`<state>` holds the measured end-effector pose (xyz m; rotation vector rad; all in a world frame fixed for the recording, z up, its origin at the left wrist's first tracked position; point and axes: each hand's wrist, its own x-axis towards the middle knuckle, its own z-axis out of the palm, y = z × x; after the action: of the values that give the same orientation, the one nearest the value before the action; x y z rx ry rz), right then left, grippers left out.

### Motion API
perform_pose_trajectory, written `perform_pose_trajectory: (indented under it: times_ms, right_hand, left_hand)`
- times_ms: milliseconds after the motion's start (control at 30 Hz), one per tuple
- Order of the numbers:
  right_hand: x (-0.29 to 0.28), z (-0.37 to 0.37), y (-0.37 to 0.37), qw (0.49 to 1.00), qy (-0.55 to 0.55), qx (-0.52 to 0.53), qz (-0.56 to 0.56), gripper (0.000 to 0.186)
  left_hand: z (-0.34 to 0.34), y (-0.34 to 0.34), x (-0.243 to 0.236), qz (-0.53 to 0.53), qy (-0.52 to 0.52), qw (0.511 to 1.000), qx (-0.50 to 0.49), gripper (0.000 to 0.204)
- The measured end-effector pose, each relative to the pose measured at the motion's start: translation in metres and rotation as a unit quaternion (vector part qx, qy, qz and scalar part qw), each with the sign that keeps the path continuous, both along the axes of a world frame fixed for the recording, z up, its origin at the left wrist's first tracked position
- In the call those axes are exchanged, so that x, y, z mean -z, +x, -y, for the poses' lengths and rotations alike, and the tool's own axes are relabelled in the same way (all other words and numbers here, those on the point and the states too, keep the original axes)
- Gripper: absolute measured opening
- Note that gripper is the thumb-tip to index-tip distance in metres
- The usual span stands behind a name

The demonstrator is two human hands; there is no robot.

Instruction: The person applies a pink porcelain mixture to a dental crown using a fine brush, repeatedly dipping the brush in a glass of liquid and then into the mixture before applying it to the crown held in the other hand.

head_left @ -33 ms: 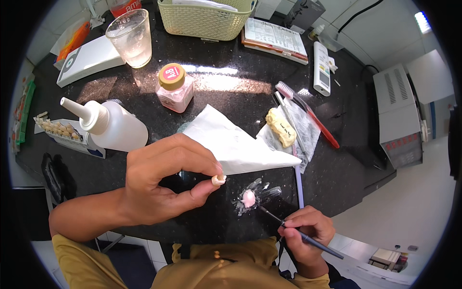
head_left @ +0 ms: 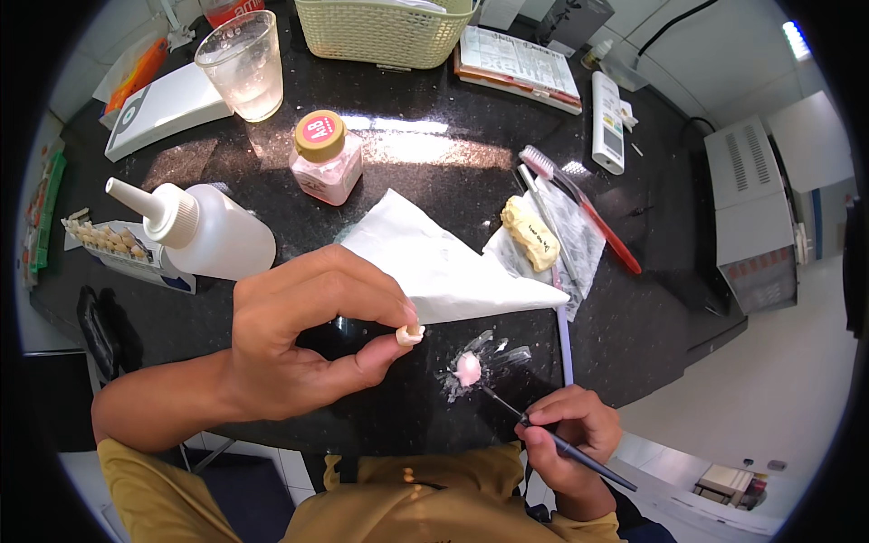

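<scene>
My left hand (head_left: 312,335) pinches a small cream artificial tooth (head_left: 410,336) between thumb and fingertips, above the black counter (head_left: 380,430). My right hand (head_left: 572,441) holds a thin, dark-handled brush (head_left: 566,448) like a pen. The brush's tip comes close to a soft pink lump (head_left: 468,368); whether they touch I cannot tell. Clear, whitish smears (head_left: 496,354) surround the lump. A folded white tissue (head_left: 421,262) lies just beyond my left hand. Past it stands a jar of pink powder (head_left: 328,158) with a gold lid.
To the left are a white squeeze bottle (head_left: 217,231), a card of teeth (head_left: 118,244) and a clear cup (head_left: 249,77). A yellowish moulded block (head_left: 529,233) and a red toothbrush (head_left: 588,213) lie right of the tissue. A woven basket (head_left: 380,36) stands behind.
The view has shifted slightly. My right hand and the brush have moved a little to the left and away from me. Both hands keep their hold.
</scene>
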<state>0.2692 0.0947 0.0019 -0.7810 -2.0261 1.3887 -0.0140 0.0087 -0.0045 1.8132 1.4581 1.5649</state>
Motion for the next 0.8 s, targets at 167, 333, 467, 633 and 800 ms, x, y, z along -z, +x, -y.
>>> perform_pose_trajectory:
  times_ms: [167,333,467,633,800]
  right_hand:
    - [0.008,-0.003,0.002,0.999,0.036,-0.032,0.01,0.018]
    - [0.0,-0.007,0.011,0.995,0.082,0.052,-0.014,0.02]
    - [-0.015,-0.051,0.0,0.965,0.182,0.191,0.007,0.015]
    - [-0.01,-0.086,-0.015,0.963,0.192,0.173,0.079,0.012]
    - [-0.009,-0.094,-0.013,0.951,0.241,0.142,0.129,0.011]
  left_hand:
    - [-0.001,0.001,0.001,0.0,0.0,1.0,-0.003,0.021]
    - [-0.004,0.0,-0.001,-0.01,-0.006,1.0,-0.006,0.019]
    - [-0.001,0.007,-0.005,0.026,-0.018,0.999,-0.039,0.02]
    - [-0.003,0.005,-0.002,0.008,-0.009,1.0,-0.019,0.018]
    - [-0.003,0.005,-0.001,-0.004,-0.003,1.0,-0.024,0.019]
